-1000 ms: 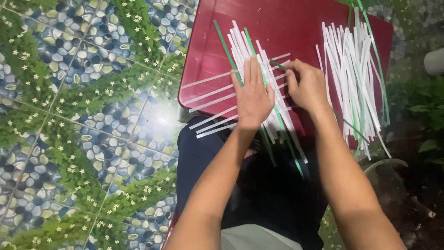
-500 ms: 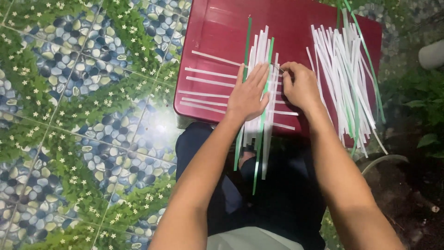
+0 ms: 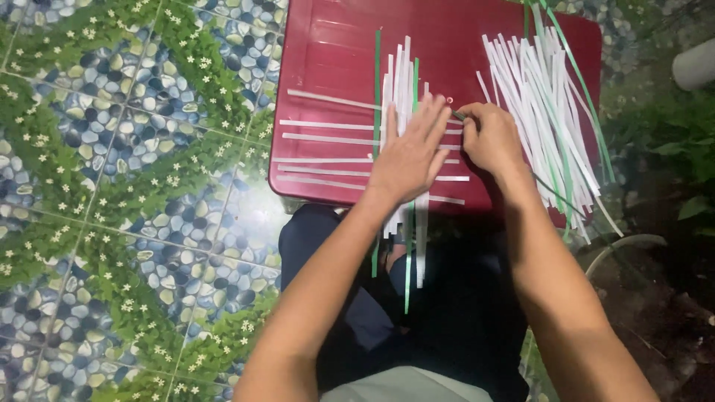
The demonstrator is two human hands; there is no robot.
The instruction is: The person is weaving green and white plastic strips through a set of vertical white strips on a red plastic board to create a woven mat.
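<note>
Centre frame, on the red plastic stool (image 3: 335,45): left hand (image 3: 406,152) spread flat, pinning the upright strips (image 3: 402,74) over the crosswise strips (image 3: 328,141). Right hand (image 3: 488,138) pinches what appears a strip end. Maintain flat pressure; feed squarely.

1. Light is bright and even on the red worktop (image 3: 335,67) and the tiled floor (image 3: 112,186).
2. A pale glare patch sits on the floor just off the worktop's near left corner.
3. The right edge falls dim and murky.
4. The lap below the worktop's near edge is deep shadow.
5. Detail is slightly soft throughout.
</note>
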